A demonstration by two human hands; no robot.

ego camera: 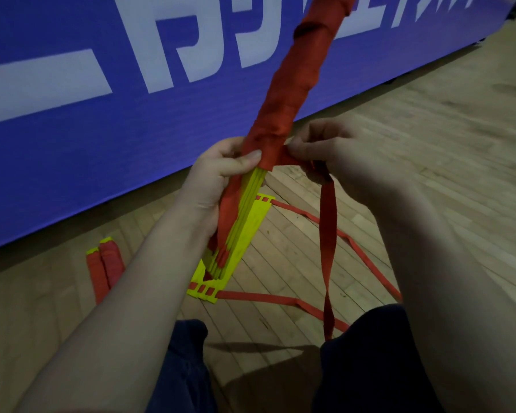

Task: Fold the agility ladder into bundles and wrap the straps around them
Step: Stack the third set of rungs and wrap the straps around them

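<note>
My left hand [218,177] grips a bundle of stacked yellow rungs [248,201] held up on a slant. The bundle's upper part is wound in red strap [292,87] and runs out of the top of the frame. My right hand [325,153] pinches the red strap right beside the bundle, just below the wound part. The loose strap tail [328,248] hangs from that hand down to my right knee. A single yellow rung [221,281] lies flat on the floor under the bundle, with red straps [367,257] trailing from it to the right.
Two wrapped red bundles with yellow ends [105,266] lie on the wooden floor at the left. A blue banner with white lettering [102,99] stands along the floor behind. My knees in dark trousers [367,353] fill the bottom.
</note>
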